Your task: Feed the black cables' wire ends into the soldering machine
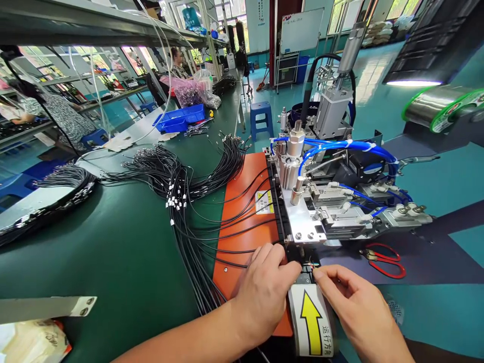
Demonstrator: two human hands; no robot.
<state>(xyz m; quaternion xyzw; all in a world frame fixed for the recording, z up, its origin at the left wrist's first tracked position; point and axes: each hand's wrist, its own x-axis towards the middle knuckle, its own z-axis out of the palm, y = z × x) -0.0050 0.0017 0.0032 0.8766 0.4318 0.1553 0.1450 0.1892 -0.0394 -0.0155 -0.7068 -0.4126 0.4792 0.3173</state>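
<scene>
Lying beside the curled left hand [263,280], its grip unclear, thin coloured wires [312,264] sit pinched in the right hand [353,300].

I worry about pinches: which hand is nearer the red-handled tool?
Right. The right hand is below and left of the red-handled tool in the picture; the left hand is farther left, over the orange panel.
</scene>
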